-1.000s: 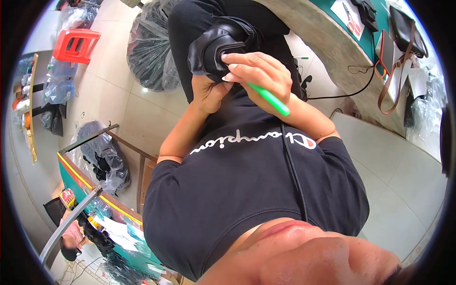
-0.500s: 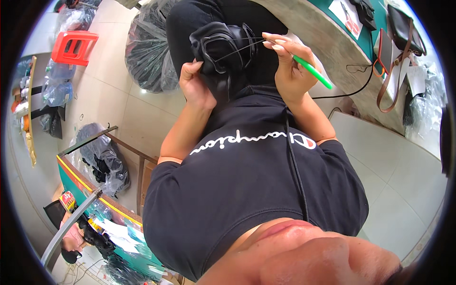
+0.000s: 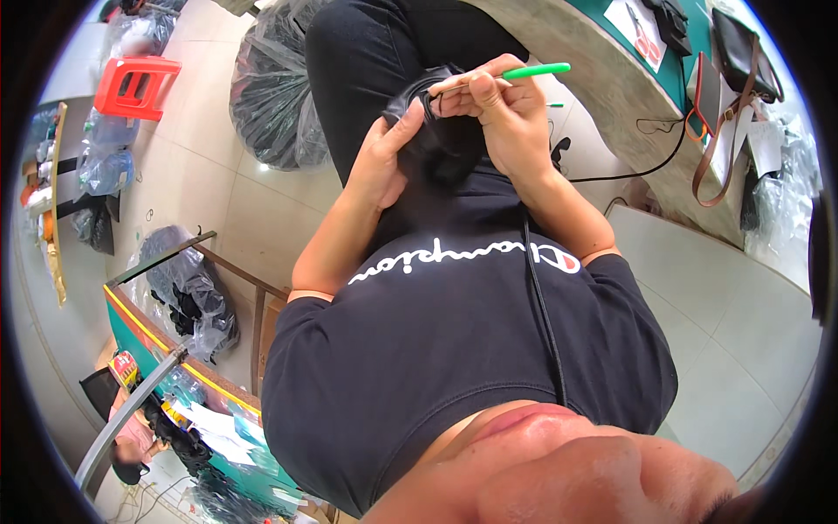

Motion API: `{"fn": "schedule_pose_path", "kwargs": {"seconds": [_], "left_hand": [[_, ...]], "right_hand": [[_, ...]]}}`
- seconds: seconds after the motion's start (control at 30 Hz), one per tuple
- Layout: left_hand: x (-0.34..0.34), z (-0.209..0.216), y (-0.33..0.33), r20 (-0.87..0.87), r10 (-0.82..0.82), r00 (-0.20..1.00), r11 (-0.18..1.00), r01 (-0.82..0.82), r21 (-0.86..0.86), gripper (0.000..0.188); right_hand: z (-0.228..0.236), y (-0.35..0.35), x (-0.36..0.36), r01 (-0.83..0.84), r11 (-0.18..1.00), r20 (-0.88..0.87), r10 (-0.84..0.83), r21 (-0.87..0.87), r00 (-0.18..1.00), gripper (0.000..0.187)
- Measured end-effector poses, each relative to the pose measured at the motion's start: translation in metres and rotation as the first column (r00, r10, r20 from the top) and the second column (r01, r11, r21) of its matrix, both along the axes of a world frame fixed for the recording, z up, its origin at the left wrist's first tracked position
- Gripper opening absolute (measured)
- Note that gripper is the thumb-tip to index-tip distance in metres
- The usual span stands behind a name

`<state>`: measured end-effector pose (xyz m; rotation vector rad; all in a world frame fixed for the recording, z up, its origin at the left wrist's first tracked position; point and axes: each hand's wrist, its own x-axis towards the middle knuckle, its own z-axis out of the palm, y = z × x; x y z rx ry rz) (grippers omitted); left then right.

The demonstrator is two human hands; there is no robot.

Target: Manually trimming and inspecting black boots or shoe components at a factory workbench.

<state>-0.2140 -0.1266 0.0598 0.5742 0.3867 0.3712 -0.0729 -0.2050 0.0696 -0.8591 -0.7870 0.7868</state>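
My left hand (image 3: 381,164) is closed on a dark, soft, glossy black piece (image 3: 448,155), thumb on top, above my lap. It looks like leather or fabric; its exact kind I cannot make out, and part of it is blurred. Against its right side, my right hand (image 3: 508,122) holds a green-handled awl or hook (image 3: 539,72) between thumb and fingers. The handle points right, while its thin shaft runs left toward the black piece. Fingers hide the tip. A dark strand loops beside my left thumb.
To the right, a table (image 3: 602,52) carries scissors (image 3: 644,42) on paper and a black bag (image 3: 746,54) with a brown strap. A stuffed plastic bag (image 3: 278,96) and a red stool (image 3: 137,89) stand on the left. A seated person (image 3: 131,437) is at lower left.
My hands have come together over the black piece. The right hand moved left and turned the green handle upward; the black strands stretched between the hands earlier are drawn in.
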Motion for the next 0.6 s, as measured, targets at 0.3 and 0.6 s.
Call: {"fn": "schedule_pose_path", "kwargs": {"seconds": [0.3, 0.6], "left_hand": [[-0.004, 0.017, 0.009, 0.066, 0.31, 0.948, 0.942, -0.316, 0.114, 0.026], [0.001, 0.014, 0.002, 0.017, 0.343, 0.939, 0.936, -0.343, 0.079, 0.024]], "right_hand": [[-0.004, -0.004, 0.029, -0.479, 0.848, -0.543, 0.518, 0.225, 0.661, 0.024], [0.0, -0.005, 0.038, -0.557, 0.824, -0.496, 0.529, 0.106, 0.689, 0.021]]}}
